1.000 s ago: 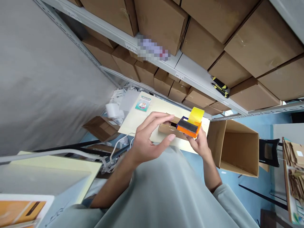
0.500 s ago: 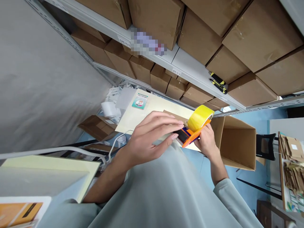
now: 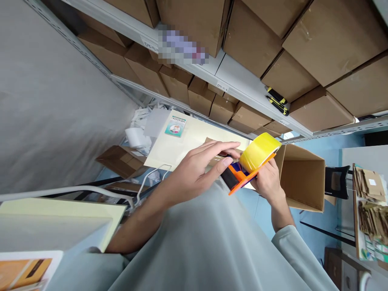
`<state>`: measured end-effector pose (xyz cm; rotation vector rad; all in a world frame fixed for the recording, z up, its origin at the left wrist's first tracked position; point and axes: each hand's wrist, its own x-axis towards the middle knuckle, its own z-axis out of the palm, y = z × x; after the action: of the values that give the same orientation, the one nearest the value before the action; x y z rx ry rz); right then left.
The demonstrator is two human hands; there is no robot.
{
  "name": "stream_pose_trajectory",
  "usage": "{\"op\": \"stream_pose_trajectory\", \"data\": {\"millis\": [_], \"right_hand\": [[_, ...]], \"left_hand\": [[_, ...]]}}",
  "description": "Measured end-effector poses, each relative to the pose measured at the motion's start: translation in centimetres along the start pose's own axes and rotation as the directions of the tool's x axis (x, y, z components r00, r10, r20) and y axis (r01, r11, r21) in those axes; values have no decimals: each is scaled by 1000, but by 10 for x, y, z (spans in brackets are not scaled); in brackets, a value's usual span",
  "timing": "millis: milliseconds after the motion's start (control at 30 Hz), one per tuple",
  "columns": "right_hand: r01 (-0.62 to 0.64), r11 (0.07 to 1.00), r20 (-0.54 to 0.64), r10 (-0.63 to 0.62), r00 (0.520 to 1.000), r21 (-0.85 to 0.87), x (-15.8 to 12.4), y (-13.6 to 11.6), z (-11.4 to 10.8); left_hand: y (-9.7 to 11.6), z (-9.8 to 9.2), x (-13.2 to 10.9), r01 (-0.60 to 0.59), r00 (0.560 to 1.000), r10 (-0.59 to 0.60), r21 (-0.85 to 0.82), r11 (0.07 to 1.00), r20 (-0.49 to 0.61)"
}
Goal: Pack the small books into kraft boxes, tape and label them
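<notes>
My right hand [image 3: 268,180] is closed round the handle of an orange and blue tape gun [image 3: 239,178], which carries a wide roll of yellow tape [image 3: 260,150]. The tape gun's black roller faces down and left, towards my lap. My left hand [image 3: 201,165] is at the roller end, its index finger stretched out and its thumb apart by the roller. Its other fingers are bent and partly hidden; whether they touch the tape is unclear. Behind the left hand lies a piece of brown cardboard [image 3: 209,140], mostly covered, on the cream tabletop [image 3: 160,151].
A green and white booklet [image 3: 176,126] lies on the tabletop. Shelves of cardboard boxes [image 3: 254,44] stand ahead, with two yellow-black utility knives [image 3: 277,100] on one. An open carton [image 3: 303,176] stands to the right, a smaller open box [image 3: 121,161] left. A white cable [image 3: 100,188] runs at left.
The tape gun has tilted and come slightly nearer, showing more of its roller. My left hand has shifted right, its fingers bending and its index finger straightening. The view has shifted slightly.
</notes>
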<state>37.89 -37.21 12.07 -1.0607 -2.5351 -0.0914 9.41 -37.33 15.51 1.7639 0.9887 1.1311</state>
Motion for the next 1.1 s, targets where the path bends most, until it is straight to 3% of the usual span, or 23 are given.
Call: {"op": "stream_pose_trajectory", "data": {"millis": [300,467,700,833,967,1100], "right_hand": [[1,999,34,-3,999,53,-5,3,-7],[16,998,11,-17,1000,62,-3,3,-11],[-13,1000,33,12,999,27,-5,6,-10],[-5,999,44,3,999,37,-5,7,-11],[-7,1000,88,8,996,-10,-5,7,-13],[0,1000,70,2,998,-24,-5,8,-11]], "left_hand": [[3,2,10,128,991,-116,-221,967,67],[-10,2,20,139,978,-88,-281,950,187],[-24,8,27,163,970,-89,-331,929,228],[-20,6,28,254,929,-98,-420,871,357],[-9,-3,33,422,858,-190,-446,789,477],[-4,-9,36,522,809,-226,-486,701,543]]}}
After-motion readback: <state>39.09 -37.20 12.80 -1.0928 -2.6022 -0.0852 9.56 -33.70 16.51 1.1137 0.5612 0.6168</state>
